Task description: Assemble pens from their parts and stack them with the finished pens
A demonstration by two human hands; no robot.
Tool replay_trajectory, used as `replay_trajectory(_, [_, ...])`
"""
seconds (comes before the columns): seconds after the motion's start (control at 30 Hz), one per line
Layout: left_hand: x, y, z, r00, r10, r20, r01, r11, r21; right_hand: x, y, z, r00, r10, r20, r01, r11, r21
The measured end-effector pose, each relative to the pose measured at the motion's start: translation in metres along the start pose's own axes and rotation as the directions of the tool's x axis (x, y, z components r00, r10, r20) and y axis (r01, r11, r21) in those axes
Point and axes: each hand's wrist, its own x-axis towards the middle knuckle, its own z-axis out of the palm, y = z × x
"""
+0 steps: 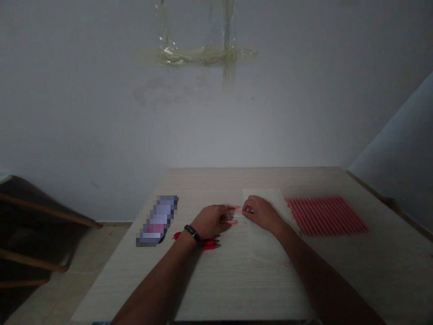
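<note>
My left hand [212, 219], with a black wristband [192, 233] on its wrist, is over the middle of the table with fingers curled inward. Thin pinkish shapes [231, 222] show at its fingertips; I cannot make out what they are. Facing it, my right hand [261, 211] has its fingers pinched together above a pale sheet [270, 243]. Something small and dark shows at those fingers, too blurred to name. Several red pens [210, 244] with dark tips lie beneath my left wrist, partly covered by it.
A neat row of several pinkish-red sticks [326, 215] lies on the right of the table [237, 289]. A phone-like, pixelated object [157, 221] is at the left. A wall [257, 131] stands behind the table, and dark wooden furniture [34, 234] is at the left.
</note>
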Motion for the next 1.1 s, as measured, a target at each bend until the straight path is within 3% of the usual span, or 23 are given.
replay_trajectory(0.4, [0.0,-0.001,0.001,0.999,-0.008,0.036,0.008,1.0,-0.022,-0.002,0.005,-0.003,1.0,0.0,0.0,0.0,1.0,-0.008])
replay_trajectory(0.67, [0.001,0.004,0.003,0.996,0.067,0.058,-0.062,0.994,-0.086,-0.008,0.006,-0.011,0.985,-0.065,0.157,0.051,0.995,0.091])
replay_trajectory(0.8, [0.002,0.003,0.007,0.995,0.095,0.043,-0.09,0.992,-0.094,-0.009,0.004,-0.011,0.981,-0.069,0.179,0.057,0.996,0.072])
replay_trajectory(0.93, [0.003,0.003,0.006,0.995,0.094,-0.017,-0.095,0.989,-0.115,-0.009,0.003,-0.01,0.983,-0.074,0.167,0.067,0.997,0.046])
replay_trajectory(1.1, [0.004,0.008,0.001,0.995,0.009,-0.099,-0.014,0.998,-0.055,-0.008,-0.003,-0.012,0.992,-0.11,0.065,0.105,0.992,0.073])
